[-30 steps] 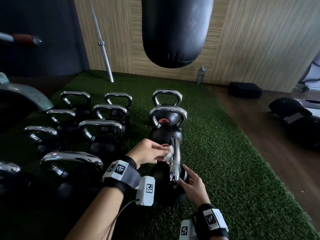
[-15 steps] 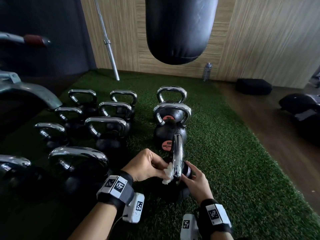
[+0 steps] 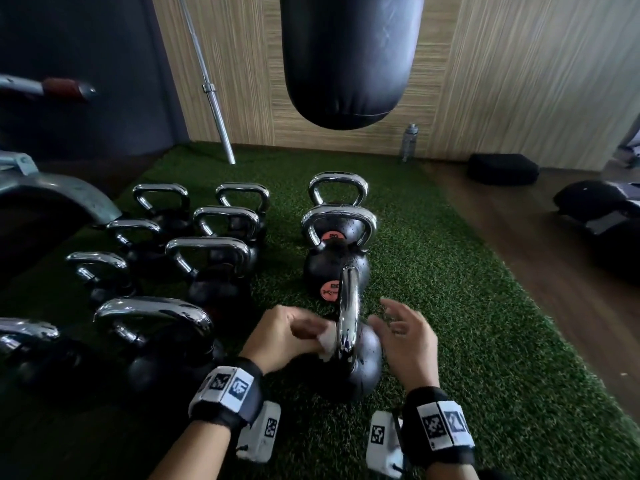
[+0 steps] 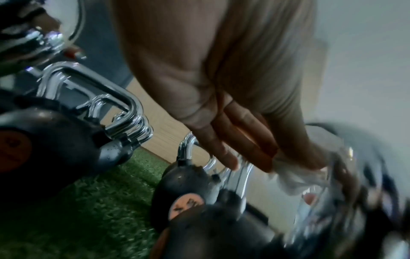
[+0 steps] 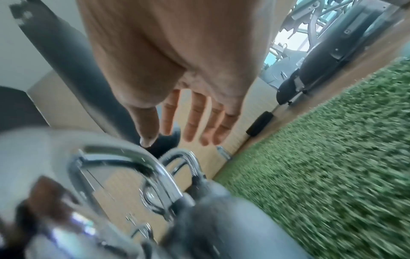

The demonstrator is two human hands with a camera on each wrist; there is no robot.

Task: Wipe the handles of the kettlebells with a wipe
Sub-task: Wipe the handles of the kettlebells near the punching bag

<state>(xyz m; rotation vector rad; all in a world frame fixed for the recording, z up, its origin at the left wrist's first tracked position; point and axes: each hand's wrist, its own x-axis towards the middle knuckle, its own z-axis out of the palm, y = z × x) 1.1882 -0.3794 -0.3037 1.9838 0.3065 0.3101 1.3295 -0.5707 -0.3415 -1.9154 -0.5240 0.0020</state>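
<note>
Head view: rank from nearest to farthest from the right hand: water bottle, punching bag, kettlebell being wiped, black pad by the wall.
From the right hand:
1. Kettlebell being wiped, just to its left.
2. Punching bag, hanging ahead, above the turf.
3. Water bottle and black pad, both by the far wall; too close to call.

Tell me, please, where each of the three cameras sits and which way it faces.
Head: worn on the head, looking forward and down at kettlebells on turf; shows left hand, right hand, both wristbands.
Left wrist: looks along the left hand's fingers pinching the white wipe at the chrome handle.
Right wrist: looks along the right hand's spread fingers, holding nothing, above that handle.
Shared: all three show the nearest kettlebell.
</note>
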